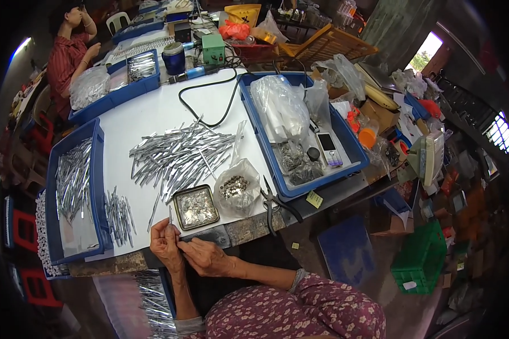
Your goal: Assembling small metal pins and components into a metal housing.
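Close to the table's front edge, my left hand (167, 244) pinches a thin silvery metal strip (170, 213) that points upward. My right hand (206, 257) is beside it with its fingers pressed together; what they grip, if anything, is hidden. Just beyond my hands stands a square tin (176, 210) of small shiny pieces. Right of the tin lies a clear plastic bag (246, 204) with small metal bits in it. A large loose pile of silvery strips (181, 152) spreads over the white table covering, and a smaller bunch of strips (119, 217) lies at the left.
Black-handled pliers (271, 206) lie at the table edge. A blue tray (100, 186) of strips is at left; another blue tray (328, 183) holds plastic bags and a phone (327, 144). A black cable (182, 99) loops behind. Another person (68, 62) sits far left.
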